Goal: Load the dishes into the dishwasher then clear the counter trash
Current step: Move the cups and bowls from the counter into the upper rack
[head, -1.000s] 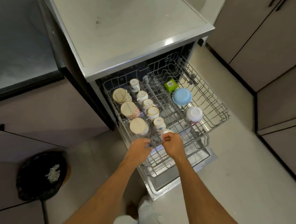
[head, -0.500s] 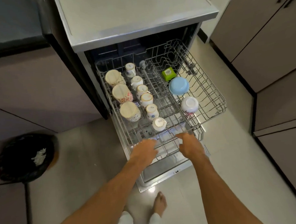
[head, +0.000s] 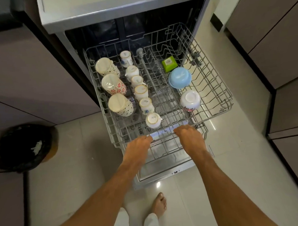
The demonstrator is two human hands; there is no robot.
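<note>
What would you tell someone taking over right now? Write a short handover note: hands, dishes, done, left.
Left hand and right hand each grip the front wire.
Rack is pulled out, holding inverted tumblers, cups, green tub, blue bowl, white bowl.
Done: these dishes loaded.
Left: slide rack in, shut door, clear counter trash; counter out of view. Bin stands on floor, left.

Seen from the wearer's own head: the left arm (head: 100,195) and right arm (head: 232,186) are bare along their whole visible length, down to the left hand (head: 137,147) and right hand (head: 189,138). Lower down, loose white trousers (head: 151,221) cover the legs, ending above one bare foot (head: 159,205).
</note>
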